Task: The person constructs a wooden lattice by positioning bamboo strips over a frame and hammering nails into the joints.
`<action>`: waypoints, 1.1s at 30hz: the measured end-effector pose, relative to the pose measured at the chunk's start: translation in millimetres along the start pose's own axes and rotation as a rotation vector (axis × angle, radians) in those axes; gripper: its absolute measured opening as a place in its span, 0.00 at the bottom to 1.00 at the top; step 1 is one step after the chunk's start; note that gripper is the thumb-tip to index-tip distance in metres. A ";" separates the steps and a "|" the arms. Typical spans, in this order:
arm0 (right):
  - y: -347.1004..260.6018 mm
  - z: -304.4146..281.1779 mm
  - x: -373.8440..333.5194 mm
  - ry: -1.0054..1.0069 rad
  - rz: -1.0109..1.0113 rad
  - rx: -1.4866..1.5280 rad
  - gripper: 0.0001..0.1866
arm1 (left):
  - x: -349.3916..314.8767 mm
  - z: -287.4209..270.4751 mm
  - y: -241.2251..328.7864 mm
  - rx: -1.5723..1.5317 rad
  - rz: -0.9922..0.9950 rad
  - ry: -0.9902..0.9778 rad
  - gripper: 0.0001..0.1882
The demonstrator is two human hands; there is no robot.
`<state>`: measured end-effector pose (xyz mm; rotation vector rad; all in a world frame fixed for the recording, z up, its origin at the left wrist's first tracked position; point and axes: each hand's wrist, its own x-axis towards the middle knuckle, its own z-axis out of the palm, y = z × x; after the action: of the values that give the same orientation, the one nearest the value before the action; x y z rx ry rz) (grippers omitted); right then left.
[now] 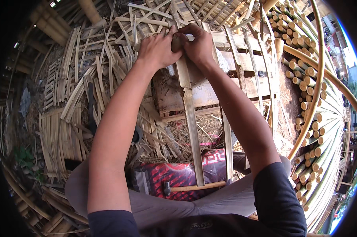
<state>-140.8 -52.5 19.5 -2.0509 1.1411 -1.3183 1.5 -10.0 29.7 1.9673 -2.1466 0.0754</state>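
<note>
Both arms reach forward, and the hands meet over the far part of a long split bamboo strip [192,130]. My left hand [158,49] is closed at the strip's left side, fingers bent over it. From the right, my right hand [199,44] pinches at the same place, thumb inward. A small brownish piece [178,42] shows between the hands; its kind is unclear. The strip has a rough node partway along and runs back toward my lap. Its near end lies by a hammer [196,187] with a wooden handle, resting on a dark and red printed sack [156,177].
A wooden plank platform [178,98] stands under the strip. More bamboo strips [236,51] lean across it on the right. Split slats [64,130] litter the ground at left. Stacked bamboo poles [313,134] and a bent pole [321,59] stand at right.
</note>
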 end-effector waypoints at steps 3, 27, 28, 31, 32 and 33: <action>-0.5 -0.5 -1.9 0.021 0.015 0.020 0.09 | -0.6 -0.3 0.0 -0.011 0.006 0.006 0.44; 5.4 3.4 1.3 0.028 0.006 0.029 0.06 | 1.6 2.4 0.5 0.017 -0.012 -0.008 0.44; 5.4 3.6 1.7 0.031 -0.001 0.024 0.06 | 1.4 2.6 0.4 0.018 -0.011 -0.001 0.44; 5.1 3.8 1.8 0.034 -0.022 0.017 0.06 | 0.0 3.5 -0.1 0.020 -0.010 0.025 0.44; 6.1 3.5 1.9 0.033 -0.028 0.015 0.06 | 0.0 2.5 0.7 0.018 -0.012 0.016 0.44; 7.1 3.4 2.3 0.032 -0.033 0.006 0.06 | 0.2 1.4 1.4 0.015 -0.013 0.007 0.44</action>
<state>-140.2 -58.5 14.1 -2.0594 1.1200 -1.3730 -0.1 -10.4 28.6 1.9865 -2.1346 0.0961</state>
